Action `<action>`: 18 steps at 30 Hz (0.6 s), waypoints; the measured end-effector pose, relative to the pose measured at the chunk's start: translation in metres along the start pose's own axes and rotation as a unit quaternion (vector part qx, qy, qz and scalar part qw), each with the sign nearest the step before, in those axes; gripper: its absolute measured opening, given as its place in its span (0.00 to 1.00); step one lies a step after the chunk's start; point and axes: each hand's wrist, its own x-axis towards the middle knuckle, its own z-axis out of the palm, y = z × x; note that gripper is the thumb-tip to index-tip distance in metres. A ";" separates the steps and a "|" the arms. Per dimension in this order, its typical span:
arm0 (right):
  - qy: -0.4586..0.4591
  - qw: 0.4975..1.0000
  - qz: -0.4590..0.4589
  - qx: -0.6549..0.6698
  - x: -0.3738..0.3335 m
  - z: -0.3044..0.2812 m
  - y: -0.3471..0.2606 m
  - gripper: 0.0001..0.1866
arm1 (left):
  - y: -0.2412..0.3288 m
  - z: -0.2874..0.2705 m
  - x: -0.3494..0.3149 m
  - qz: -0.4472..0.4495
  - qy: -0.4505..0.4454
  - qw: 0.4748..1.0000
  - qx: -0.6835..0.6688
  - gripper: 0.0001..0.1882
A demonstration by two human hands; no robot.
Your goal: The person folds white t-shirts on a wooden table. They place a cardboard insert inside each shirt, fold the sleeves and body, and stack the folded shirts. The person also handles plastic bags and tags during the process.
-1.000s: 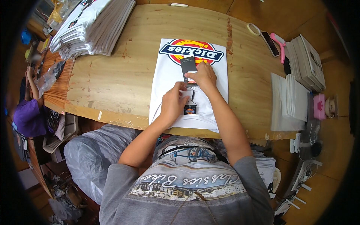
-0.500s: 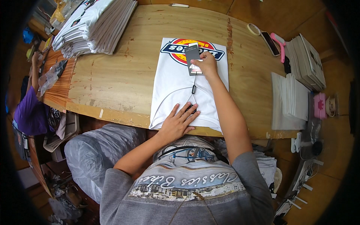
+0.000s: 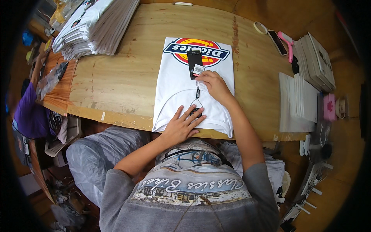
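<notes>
A folded white T-shirt [image 3: 170, 83] lies on the wooden table, its neckline toward me and a colourful printed emblem at its far end. My left hand [image 3: 181, 124] rests on the shirt by the collar with fingers spread, partly covering a black neck label [image 3: 196, 112]. A black hang tag [image 3: 194, 62] with a white sticker lies over the emblem. Its cord [image 3: 198, 93] runs back toward the neckline. My right hand [image 3: 215, 86] is closed at the near end of the tag, thumb and fingers together where tag and cord meet.
A tall stack of white shirts [image 3: 100, 31] stands at the far left. Right of the shirt lie plastic sleeves [image 3: 295, 104], a phone [image 3: 277, 42], a pink tool [image 3: 288, 46] and a tape roll [image 3: 260, 28]. Another person's purple sleeve [image 3: 29, 112] shows at left.
My right hand has slid toward me, from the middle of the tag to its near end. The tag looks darker and more of it shows. My left hand stays in place.
</notes>
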 end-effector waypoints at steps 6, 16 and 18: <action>-0.024 0.999 0.030 -0.026 -0.071 -0.028 -0.049 0.12 | -0.008 -0.020 -0.027 -0.061 0.044 0.996 -0.056 0.28; -0.063 0.970 -0.048 -0.229 -0.161 -0.024 -0.050 0.19 | -0.033 -0.017 -0.065 -0.086 0.118 0.981 -0.124 0.18; -0.044 0.967 -0.050 -0.247 -0.174 -0.025 -0.047 0.18 | -0.036 -0.017 -0.077 -0.141 0.125 0.975 -0.120 0.17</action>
